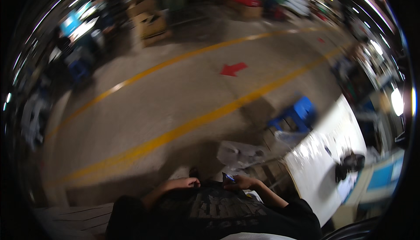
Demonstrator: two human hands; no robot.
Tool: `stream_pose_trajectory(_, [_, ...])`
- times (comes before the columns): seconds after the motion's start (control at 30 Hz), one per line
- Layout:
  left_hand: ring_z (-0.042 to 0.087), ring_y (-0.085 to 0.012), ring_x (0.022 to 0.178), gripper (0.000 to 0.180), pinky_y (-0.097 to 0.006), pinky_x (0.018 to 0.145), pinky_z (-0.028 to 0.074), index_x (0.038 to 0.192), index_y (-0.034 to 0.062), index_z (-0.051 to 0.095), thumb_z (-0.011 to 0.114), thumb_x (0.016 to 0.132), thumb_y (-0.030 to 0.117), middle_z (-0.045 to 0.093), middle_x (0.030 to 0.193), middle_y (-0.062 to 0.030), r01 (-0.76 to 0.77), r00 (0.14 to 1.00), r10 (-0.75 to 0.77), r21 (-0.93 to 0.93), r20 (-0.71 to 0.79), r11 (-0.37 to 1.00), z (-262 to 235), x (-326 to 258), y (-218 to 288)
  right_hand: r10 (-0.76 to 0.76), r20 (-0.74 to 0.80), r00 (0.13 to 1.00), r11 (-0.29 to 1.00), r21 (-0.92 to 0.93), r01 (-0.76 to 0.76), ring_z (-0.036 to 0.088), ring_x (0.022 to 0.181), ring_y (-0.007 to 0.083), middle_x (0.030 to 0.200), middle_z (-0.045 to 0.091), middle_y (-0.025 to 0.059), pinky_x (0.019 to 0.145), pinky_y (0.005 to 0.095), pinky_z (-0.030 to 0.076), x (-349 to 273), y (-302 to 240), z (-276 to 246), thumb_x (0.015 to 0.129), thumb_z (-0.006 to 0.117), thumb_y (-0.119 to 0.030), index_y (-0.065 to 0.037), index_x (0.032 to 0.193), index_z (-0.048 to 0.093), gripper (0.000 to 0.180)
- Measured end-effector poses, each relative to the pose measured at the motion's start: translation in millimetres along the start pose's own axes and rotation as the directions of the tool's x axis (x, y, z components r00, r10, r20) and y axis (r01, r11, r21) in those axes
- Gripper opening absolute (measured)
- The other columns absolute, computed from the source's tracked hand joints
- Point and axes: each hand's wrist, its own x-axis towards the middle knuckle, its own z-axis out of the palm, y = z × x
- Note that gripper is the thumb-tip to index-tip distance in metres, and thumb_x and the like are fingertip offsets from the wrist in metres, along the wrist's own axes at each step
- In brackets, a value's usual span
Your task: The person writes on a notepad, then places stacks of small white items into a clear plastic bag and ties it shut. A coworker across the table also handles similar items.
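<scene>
My right hand [240,183] is in front of my dark shirt, its fingers closed on a small dark object with a blue patch [228,178]; its exact kind is too blurred to tell. Level with it, a short way to the left, my left hand [187,182] is held close to the shirt. Its fingers are curled, and whatever may be inside them is hidden. Just beyond my right hand, crumpled clear plastic [240,153] lies low near the floor.
At right stands a white-topped table [316,170] with a black device [351,163] on it. A blue plastic stool [299,114] is beside its far end. Yellow lines [197,121] and a red arrow [234,69] mark the floor. Cardboard boxes [148,24] stand farther off.
</scene>
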Motion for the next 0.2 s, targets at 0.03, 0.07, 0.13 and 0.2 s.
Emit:
stream_pose_trajectory(0.03, [0.059,-0.0171,0.106,0.044,-0.031,0.095,0.046,0.124,0.0082,0.060,0.068,0.096,0.041,0.066,0.117,-0.0070,-0.097,0.993,0.099,0.032,-0.064,0.995,-8.6,-13.5,-18.9,-0.018,0.005,1.000,0.997,-0.081,0.018,0.064,0.100,0.0183,0.110,0.071,0.0090,0.090,0.0347,0.050,23.1,-15.5,-2.1,0.097,0.069,-0.038,-0.007,0.125,0.068,0.042])
stream_pose_trajectory(0.07, [0.059,-0.0177,0.105,0.044,-0.031,0.094,0.046,0.124,0.0092,0.060,0.070,0.095,0.042,0.065,0.115,-0.0073,0.016,0.984,-0.022,-0.034,-0.177,0.999,-16.2,-27.2,-5.1,-0.034,0.026,0.999,0.998,-0.055,0.036,0.063,0.100,0.0187,0.106,0.070,0.0088,0.090,0.0351,0.049,46.3,-17.2,-4.6,0.097,0.069,-0.040,-0.006,0.123,0.068,0.043])
stream_pose_trajectory(0.13, [0.058,-0.0189,0.103,0.047,-0.031,0.091,0.046,0.123,0.0108,0.059,0.072,0.094,0.046,0.064,0.112,-0.0089,0.173,0.854,-0.287,-0.283,-0.435,0.944,-21.2,-67.1,21.2,-0.092,0.090,0.992,0.993,-0.069,0.098,0.062,0.101,0.0187,0.105,0.070,0.0085,0.090,0.0343,0.049,80.6,-48.0,-9.6,0.097,0.069,-0.042,-0.006,0.120,0.069,0.043])
stream_pose_trajectory(0.2, [0.060,-0.0226,0.103,0.045,-0.035,0.091,0.049,0.121,0.0095,0.059,0.072,0.094,0.043,0.066,0.112,-0.0115,0.240,0.659,-0.480,-0.442,-0.579,0.864,-26.4,-109.2,49.2,0.003,0.212,0.977,0.996,-0.093,0.017,0.060,0.110,0.0169,0.110,0.069,0.0063,0.099,0.0341,0.045,112.4,-92.7,-20.9,0.095,0.072,-0.042,-0.007,0.120,0.069,0.043])
